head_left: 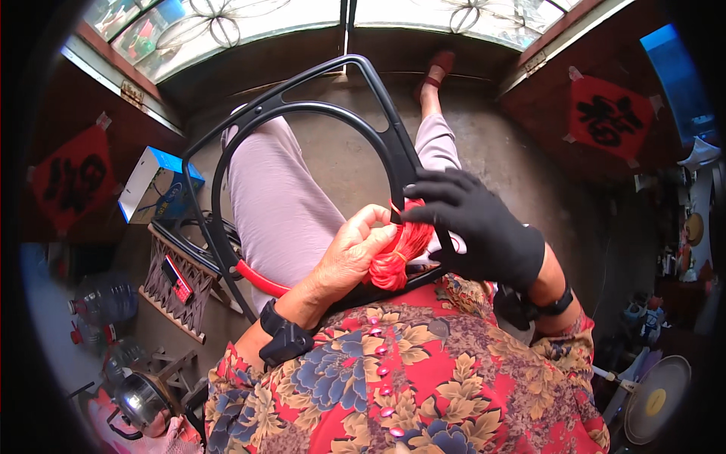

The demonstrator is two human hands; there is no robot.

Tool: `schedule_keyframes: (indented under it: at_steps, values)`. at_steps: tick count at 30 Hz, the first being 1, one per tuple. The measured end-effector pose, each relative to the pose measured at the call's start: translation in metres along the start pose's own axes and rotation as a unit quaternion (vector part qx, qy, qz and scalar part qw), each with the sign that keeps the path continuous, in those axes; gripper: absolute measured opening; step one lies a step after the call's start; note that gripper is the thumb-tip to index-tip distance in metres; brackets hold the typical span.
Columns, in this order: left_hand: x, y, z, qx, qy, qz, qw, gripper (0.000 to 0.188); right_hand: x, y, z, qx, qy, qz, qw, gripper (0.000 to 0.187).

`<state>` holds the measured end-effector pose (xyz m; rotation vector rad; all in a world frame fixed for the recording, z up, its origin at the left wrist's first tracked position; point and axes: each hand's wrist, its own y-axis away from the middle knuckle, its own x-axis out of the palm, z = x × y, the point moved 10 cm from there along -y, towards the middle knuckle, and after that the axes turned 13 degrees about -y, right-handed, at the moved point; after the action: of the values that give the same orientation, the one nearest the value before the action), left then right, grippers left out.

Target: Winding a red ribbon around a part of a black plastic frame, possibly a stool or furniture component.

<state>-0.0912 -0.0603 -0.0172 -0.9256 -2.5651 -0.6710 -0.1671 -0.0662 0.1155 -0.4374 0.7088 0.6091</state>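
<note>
A black frame (393, 147), angular outside with a round ring inside, lies across my lap. Part of its ring at the lower left is covered in red (259, 278). A bundle of thin red cord (395, 261) hangs at the ring's right side. My left hand (355, 246) is bare and closed, pinching red cord between thumb and forefinger beside the ring. My right hand (484, 227), in a black glove, curls over the frame's right side, its fingertips against the upper part of the cord. The glove hides some of the frame and cord there.
At the left are a blue and white box (157, 185), a folding stool (178, 284) with a red calculator-like object (178, 284) on it, clear plastic bottles (110, 299) and a metal kettle (144, 405). A round fan-like object (658, 401) stands lower right. Glazed doors (257, 38) are ahead.
</note>
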Motion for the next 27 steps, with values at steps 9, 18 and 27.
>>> schedule_keyframes:
  at_steps: [9, 18, 27]
  values:
    - [-0.008, 0.001, -0.007, -0.007, -0.057, -0.031, 0.998, 0.012, 0.019, 0.035, -0.008, 0.011, -0.098, -0.085, 0.992, 0.042]
    - [-0.006, 0.000, 0.018, -0.075, -0.019, -0.010, 0.997, 0.014, -0.021, 0.139, -0.076, 0.093, -0.780, -0.378, 0.489, 0.043]
    - [-0.002, -0.002, 0.011, -0.049, 0.009, -0.020, 0.999, 0.013, -0.094, 0.163, -0.112, 0.184, -0.354, -0.525, 0.752, 0.033]
